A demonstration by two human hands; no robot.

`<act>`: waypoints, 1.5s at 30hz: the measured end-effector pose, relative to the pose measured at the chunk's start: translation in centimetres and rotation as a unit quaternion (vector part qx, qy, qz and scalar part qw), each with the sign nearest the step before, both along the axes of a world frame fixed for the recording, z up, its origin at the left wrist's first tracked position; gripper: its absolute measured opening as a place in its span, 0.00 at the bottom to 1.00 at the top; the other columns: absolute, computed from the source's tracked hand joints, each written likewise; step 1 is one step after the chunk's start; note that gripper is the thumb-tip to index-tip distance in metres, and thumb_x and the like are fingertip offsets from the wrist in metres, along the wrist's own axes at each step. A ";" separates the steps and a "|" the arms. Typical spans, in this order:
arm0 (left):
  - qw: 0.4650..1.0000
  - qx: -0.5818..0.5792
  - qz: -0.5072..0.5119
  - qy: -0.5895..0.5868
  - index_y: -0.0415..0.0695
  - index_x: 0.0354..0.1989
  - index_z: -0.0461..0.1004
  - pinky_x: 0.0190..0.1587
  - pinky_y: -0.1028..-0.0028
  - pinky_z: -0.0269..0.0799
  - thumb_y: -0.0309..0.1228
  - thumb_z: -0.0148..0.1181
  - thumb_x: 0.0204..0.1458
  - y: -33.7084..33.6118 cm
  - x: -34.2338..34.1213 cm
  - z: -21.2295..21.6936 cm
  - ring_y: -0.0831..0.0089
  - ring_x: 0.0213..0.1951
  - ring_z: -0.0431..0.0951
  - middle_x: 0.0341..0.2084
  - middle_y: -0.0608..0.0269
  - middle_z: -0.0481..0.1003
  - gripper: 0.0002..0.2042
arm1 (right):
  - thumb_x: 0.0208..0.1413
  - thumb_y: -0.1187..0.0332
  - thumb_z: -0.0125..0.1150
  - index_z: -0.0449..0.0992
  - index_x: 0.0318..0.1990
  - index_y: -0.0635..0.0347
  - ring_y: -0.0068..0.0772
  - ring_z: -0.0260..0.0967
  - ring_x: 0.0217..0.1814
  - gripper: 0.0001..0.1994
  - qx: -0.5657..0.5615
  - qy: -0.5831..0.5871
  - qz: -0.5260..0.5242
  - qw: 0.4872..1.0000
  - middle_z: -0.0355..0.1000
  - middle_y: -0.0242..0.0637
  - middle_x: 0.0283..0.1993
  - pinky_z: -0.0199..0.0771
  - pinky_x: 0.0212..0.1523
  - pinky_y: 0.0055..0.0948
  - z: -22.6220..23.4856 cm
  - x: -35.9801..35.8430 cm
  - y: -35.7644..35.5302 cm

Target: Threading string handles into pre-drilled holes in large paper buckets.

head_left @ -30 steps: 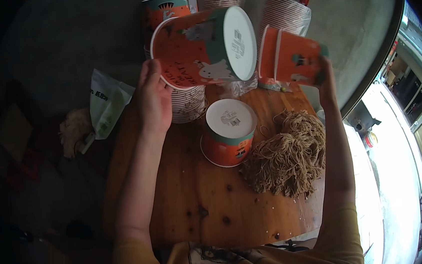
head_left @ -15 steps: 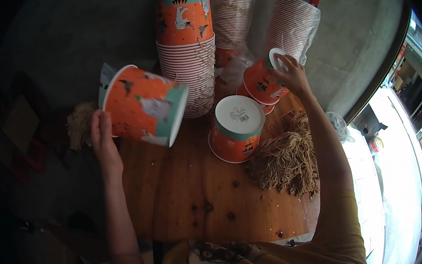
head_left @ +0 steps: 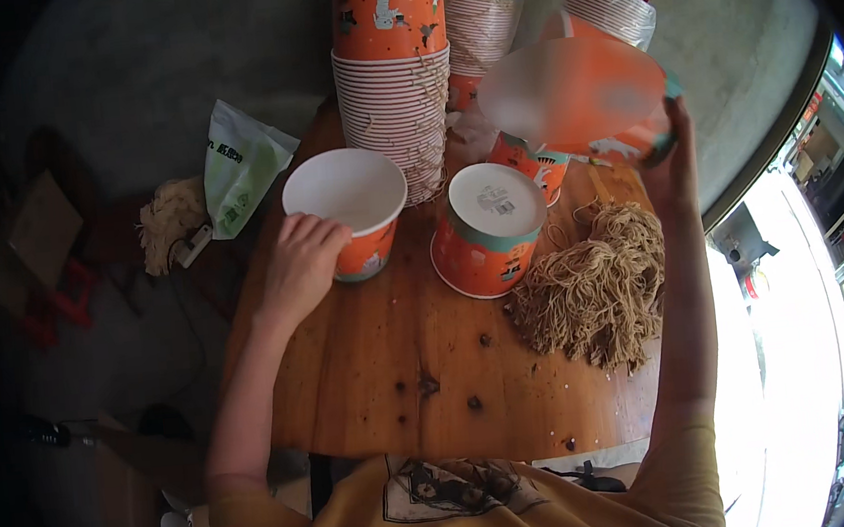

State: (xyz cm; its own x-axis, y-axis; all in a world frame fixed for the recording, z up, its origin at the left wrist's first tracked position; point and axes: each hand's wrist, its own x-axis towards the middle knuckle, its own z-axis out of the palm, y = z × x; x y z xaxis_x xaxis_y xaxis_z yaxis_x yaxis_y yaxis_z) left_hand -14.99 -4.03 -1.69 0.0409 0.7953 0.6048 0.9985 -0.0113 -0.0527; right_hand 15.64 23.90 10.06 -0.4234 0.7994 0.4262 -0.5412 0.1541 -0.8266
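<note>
An orange-and-green paper bucket [head_left: 370,248] stands upright on the wooden table, its white inside facing up. My left hand [head_left: 306,259] grips its near-left rim, fingers bent over the edge. At the right, in the air, my right hand [head_left: 676,156] holds a second paper bucket [head_left: 598,92], tipped on its side and blurred by motion. Below that one, a further paper bucket [head_left: 532,162] is partly hidden. An upside-down paper bucket [head_left: 489,248] with its white base up sits mid-table between my hands.
A tall stack of nested paper buckets [head_left: 394,115] rises at the back, with plastic-wrapped stacks [head_left: 486,17] behind. Tan strings [head_left: 595,288] lie bundled at the table's right. Beyond the left edge are a white-green plastic bag [head_left: 243,169] and pale strings [head_left: 173,225].
The left bucket has gone from tilted in the air to upright on the table. My right hand has lifted a bucket off the back-right group and turned it sideways.
</note>
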 end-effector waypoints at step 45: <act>0.986 -0.094 -0.111 -0.087 0.45 0.43 0.72 0.57 0.54 0.61 0.21 0.58 0.46 -8.3 10.2 0.2 0.67 0.33 0.72 0.25 0.64 0.68 0.13 | 0.47 0.70 0.61 0.77 0.39 0.54 0.40 0.64 0.47 0.09 0.484 -0.478 -0.283 0.677 0.69 0.34 0.39 0.66 0.49 0.36 -14.1 3.8 -6.8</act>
State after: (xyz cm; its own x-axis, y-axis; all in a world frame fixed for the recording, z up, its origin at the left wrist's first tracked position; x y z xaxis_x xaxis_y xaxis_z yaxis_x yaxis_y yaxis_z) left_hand -4.82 -12.33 -1.45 0.1349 0.8768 0.4616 0.9639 -0.2240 0.1438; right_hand 19.40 17.07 -4.07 -0.6182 0.4916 0.6133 0.5406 0.8323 -0.1222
